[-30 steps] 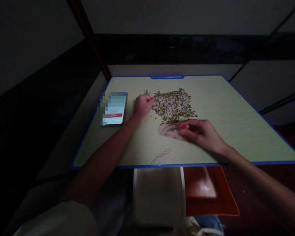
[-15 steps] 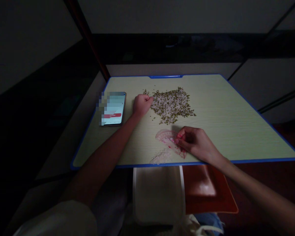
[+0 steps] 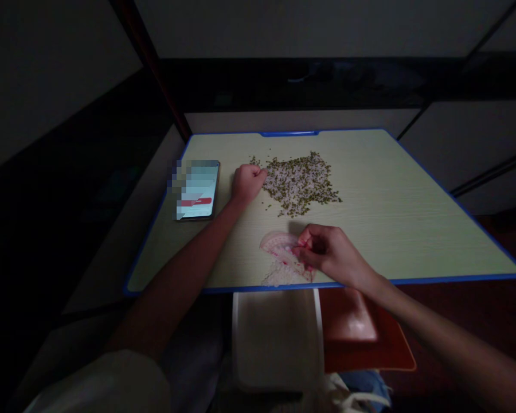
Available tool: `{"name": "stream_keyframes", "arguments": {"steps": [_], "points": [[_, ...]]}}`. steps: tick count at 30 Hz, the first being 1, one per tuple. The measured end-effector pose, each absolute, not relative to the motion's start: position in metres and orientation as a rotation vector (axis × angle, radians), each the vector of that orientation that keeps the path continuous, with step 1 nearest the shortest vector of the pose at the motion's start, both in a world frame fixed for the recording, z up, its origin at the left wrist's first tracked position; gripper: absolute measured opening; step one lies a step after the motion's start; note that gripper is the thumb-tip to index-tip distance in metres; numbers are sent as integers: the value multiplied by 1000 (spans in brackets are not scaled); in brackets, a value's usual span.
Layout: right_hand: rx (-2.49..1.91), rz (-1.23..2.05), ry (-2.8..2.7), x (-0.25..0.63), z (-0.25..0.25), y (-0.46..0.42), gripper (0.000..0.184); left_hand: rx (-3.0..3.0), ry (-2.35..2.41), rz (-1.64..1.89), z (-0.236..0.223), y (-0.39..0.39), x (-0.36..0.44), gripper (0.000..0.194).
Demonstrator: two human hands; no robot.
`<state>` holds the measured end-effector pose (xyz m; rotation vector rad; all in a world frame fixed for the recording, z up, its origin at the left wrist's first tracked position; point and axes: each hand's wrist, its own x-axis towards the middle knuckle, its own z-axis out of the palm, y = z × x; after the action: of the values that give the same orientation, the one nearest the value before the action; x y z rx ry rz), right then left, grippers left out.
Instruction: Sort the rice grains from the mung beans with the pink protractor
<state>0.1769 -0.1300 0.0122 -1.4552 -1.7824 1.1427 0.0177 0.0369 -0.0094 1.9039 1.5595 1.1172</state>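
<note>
My right hand (image 3: pixel 324 249) pinches a clear protractor (image 3: pixel 279 241) with pink markings. The protractor is tilted over a small heap of pale grains (image 3: pixel 276 275) by the table's front edge. My left hand (image 3: pixel 247 183) rests as a fist on the table. Its thumb side meets the left border of a wide spread of mixed pale and green grains (image 3: pixel 301 180); the inside of the fist is hidden.
A phone (image 3: pixel 200 189) with a lit screen lies on the left of the blue-edged table (image 3: pixel 413 229). Below the front edge are a white bin (image 3: pixel 277 338) and a red-orange surface (image 3: pixel 352 327). Dark cabinets stand behind.
My right hand has moved the protractor left and slightly toward the front edge, over the small pale heap. The left hand keeps its place.
</note>
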Motion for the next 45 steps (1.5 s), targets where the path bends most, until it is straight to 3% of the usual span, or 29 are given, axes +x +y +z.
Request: {"name": "stream_keyframes", "arguments": {"steps": [19, 45], "points": [[-1301, 1086, -1990, 166, 15, -127, 27, 1912, 1569, 1117, -9, 37, 18, 39], [-1217, 1097, -2069, 165, 15, -131, 24, 1893, 1557, 1125, -8, 36, 19, 40]]}}
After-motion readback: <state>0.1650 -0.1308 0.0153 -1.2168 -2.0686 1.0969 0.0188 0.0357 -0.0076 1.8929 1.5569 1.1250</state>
